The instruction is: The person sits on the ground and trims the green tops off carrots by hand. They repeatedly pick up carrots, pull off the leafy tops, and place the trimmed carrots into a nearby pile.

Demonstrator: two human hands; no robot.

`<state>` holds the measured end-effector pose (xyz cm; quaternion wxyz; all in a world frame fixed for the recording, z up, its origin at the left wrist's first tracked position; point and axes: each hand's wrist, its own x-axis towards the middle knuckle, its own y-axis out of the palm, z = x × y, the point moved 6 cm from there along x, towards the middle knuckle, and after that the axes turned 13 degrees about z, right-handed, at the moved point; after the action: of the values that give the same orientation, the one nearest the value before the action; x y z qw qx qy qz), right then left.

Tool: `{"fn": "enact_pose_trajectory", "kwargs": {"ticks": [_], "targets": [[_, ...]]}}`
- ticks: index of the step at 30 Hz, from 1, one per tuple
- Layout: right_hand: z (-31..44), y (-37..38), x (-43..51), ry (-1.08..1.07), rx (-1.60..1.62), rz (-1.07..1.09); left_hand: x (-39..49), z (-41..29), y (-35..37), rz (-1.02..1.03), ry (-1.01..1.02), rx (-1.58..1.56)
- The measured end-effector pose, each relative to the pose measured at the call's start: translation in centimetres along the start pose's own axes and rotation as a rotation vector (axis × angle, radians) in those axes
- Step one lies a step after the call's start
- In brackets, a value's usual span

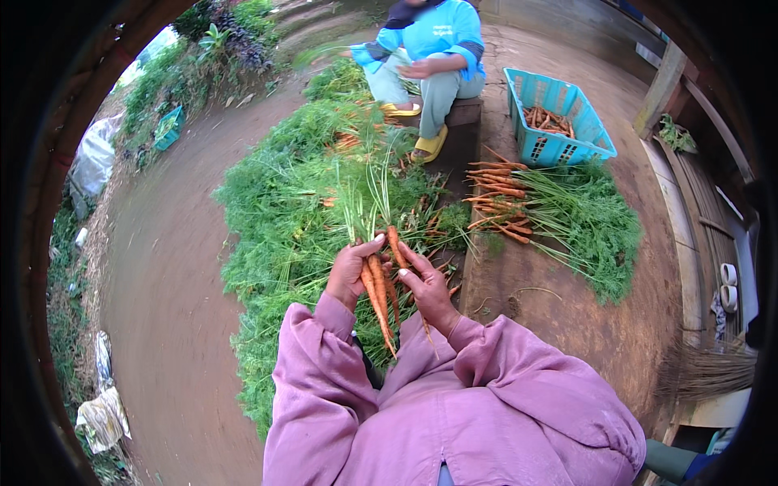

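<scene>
My left hand (352, 270) is closed around a small bunch of carrots (377, 291) just below their leafy tops, with the roots pointing down towards my lap. In my right hand (428, 288) a single carrot (395, 246) is held between thumb and fingers, its green stems upward and its thin tip hanging below the palm. The two hands are close together, and the single carrot is beside the bunch. Beneath and beyond them spreads a large heap of carrot greens (273, 200), with orange roots showing among the leaves.
On the raised concrete ledge (602, 328) to the right lies a row of carrots with tops (498, 188). Behind it stands a turquoise plastic crate (565, 149) holding carrots. A person in a blue top (425, 48) sits across the heap, handling greens. A twig broom (708, 370) lies far right.
</scene>
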<state>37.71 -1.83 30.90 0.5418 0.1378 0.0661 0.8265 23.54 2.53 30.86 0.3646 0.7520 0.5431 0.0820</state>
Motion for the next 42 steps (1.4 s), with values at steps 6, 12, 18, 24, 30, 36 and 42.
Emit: {"fn": "enact_pose_trajectory", "kwargs": {"ticks": [6, 12, 18, 24, 30, 36, 42], "targets": [[-0.4, 1.1, 0.2, -0.078, -0.105, 0.106, 0.2, -0.2, -0.2, 0.033, 0.018, -0.014], [-1.4, 0.8, -0.4, -0.043, 0.193, 0.141, -0.1, -0.6, 0.7, 0.043, 0.044, -0.009], [0.9, -2.1, 3.6, -0.052, -0.457, 0.025, 0.1, -0.6, 0.3, -0.045, 0.049, 0.083], [1.8, -2.8, 9.4, -0.013, -0.458, -0.083, 0.6, 0.4, 1.1, 0.006, 0.058, 0.089], [1.6, -2.2, 8.1, -0.089, -0.012, -0.140, 1.7, 0.8, -0.7, -0.039, 0.057, 0.079], [1.5, -8.1, 6.1, -0.022, 0.220, -0.241, 2.0, -1.8, -4.7, -0.081, 0.278, -0.156], [-1.9, -10.6, 2.4, 0.391, -0.337, 0.091, 1.4, -3.9, -5.8, -0.158, 0.389, -0.086]]}}
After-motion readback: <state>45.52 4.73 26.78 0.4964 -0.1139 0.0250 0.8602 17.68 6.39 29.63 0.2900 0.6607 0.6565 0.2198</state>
